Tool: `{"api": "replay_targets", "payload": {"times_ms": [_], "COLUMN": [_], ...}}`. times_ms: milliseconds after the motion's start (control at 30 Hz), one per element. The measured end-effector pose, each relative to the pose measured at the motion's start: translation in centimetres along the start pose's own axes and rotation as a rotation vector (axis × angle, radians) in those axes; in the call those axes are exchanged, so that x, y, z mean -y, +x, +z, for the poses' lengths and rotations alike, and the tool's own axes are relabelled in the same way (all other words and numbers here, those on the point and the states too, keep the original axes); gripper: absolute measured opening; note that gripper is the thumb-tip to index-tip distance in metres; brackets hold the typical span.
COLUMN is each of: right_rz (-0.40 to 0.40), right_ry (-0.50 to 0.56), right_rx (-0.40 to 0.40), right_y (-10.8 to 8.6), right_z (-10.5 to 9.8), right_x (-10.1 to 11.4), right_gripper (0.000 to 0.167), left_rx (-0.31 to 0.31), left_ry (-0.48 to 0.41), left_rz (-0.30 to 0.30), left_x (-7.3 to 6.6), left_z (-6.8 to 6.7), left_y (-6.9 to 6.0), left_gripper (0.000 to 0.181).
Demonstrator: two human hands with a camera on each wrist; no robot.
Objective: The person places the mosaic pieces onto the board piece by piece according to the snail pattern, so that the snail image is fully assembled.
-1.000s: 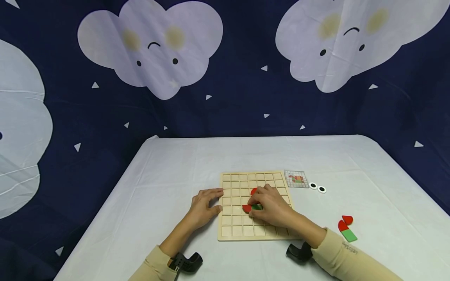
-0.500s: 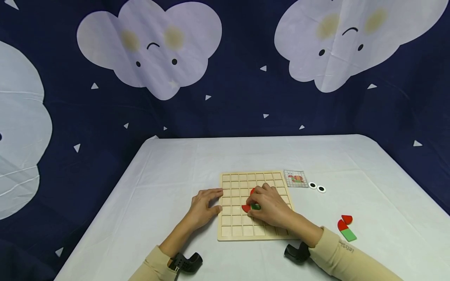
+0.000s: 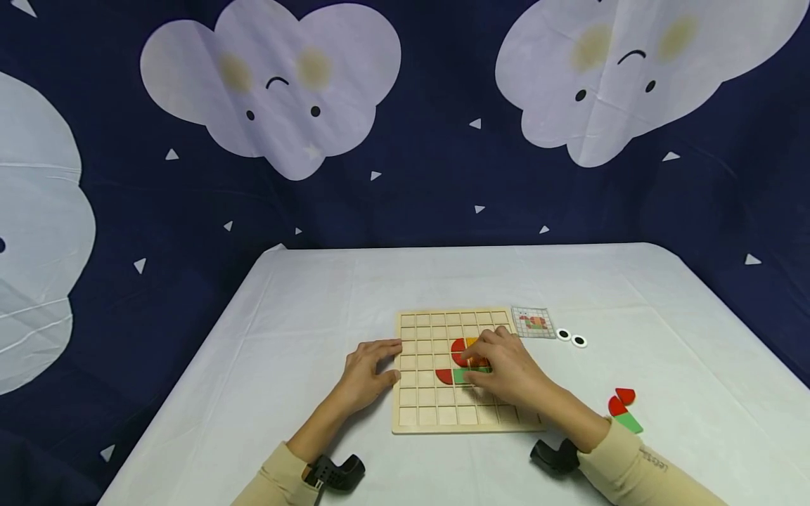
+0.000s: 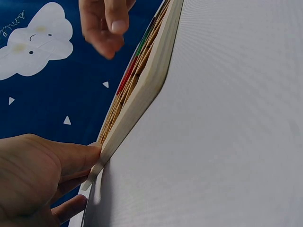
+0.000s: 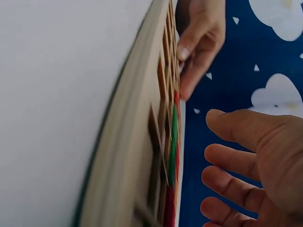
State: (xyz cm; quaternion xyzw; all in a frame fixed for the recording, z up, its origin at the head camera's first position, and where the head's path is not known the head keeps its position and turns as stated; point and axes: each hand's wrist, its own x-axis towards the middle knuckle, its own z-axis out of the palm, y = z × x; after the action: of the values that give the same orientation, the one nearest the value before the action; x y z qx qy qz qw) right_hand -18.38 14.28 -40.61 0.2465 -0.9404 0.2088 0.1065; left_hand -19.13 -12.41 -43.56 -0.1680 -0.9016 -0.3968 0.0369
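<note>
A wooden grid board (image 3: 427,416) lies on the table. My left hand (image 3: 365,374) touches its left edge with straight fingertips and thumb; the left wrist view shows the thumb (image 4: 80,157) against the rim. Set in the grid are a red quarter-round piece (image 3: 445,377), a green piece (image 3: 459,377) beside it, red rounded pieces (image 3: 458,347) above and an orange-yellow piece (image 3: 471,341). Over these, my right hand (image 3: 506,367) partly hides them. In the right wrist view its fingers (image 5: 232,184) are loosely bent, apart from the board, holding nothing.
A small printed pattern card (image 3: 534,322) lies by the board's upper right corner, with two white eye discs (image 3: 571,338) next to it. Farther right on the white tablecloth (image 3: 316,295) are red pieces (image 3: 625,396) and a green piece (image 3: 629,422). A dark cloud-print curtain (image 3: 430,211) hangs behind.
My right hand has lifted off the green piece and shifted right, uncovering more of the red, green and orange-yellow pieces. The left hand stays at the board's edge.
</note>
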Motion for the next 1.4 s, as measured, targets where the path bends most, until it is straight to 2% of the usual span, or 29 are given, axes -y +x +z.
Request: {"api": "replay_targets", "payload": {"times_ms": [333,767,1033,1100,1233,1400], "right_rz": [0.085,0.171,0.252,0.284,0.355,0.392], "right_ry": [0.000,-0.129,-0.188,-0.196,-0.218,-0.222], "right_rx": [-0.093,-0.229,-0.219,-0.195,-0.143,-0.114], "right_y": [-3.7,-10.4,-14.1,-14.8,-15.8,-16.3], "right_z": [-3.3,-5.7,-6.2,-6.4,-6.7,-6.8], "right_x": [-3.2,-7.1,-8.7,-9.0,-9.5,-10.1], "right_gripper": [0.022,0.029,0.032,0.031,0.035,0.041], "left_rx": [0.004,0.007,0.008,0.008,0.005,0.002], "left_ry": [-0.005,-0.012,-0.006,-0.008,-0.012,-0.011], "left_rz": [-0.007,0.001,0.005,0.009,0.013,0.009], "left_x": [-0.1,-0.1,0.0,0.0,0.1,0.0], "left_z": [-0.1,0.0,0.0,0.0,0.0,0.0], "left_y": [0.0,0.0,0.0,0.0,0.0,0.0], "left_gripper": [0.045,0.045,0.045,0.045,0.045,0.045]}}
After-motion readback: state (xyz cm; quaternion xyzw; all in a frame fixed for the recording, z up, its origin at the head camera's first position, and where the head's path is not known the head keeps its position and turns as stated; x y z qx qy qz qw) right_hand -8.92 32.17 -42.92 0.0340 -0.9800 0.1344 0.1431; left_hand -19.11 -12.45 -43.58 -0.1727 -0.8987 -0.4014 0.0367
